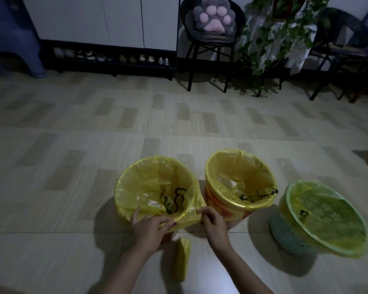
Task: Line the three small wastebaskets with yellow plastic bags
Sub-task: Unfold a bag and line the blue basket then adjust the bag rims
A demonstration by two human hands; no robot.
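Observation:
Three small wastebaskets stand in a row on the floor, each with a yellow plastic bag in it. The left wastebasket (123, 200) is wrapped in its bag (151, 183). My left hand (151, 228) and my right hand (212, 221) both pinch that bag's edge at the near rim, pulling it outward. The middle wastebasket (219, 206) is orange-red, with its bag folded over the rim. A green wastebasket (289, 236) on the right leans toward me, its bag stretched over the rim. A folded stack of yellow bags (182, 258) lies on the floor between my forearms.
Tiled floor (72, 166) spreads ahead. At the back stand a white cabinet with shoes under it (106, 58), a black chair with a paw cushion (212, 18), a leafy plant (272, 39) and a blue stool (13, 43).

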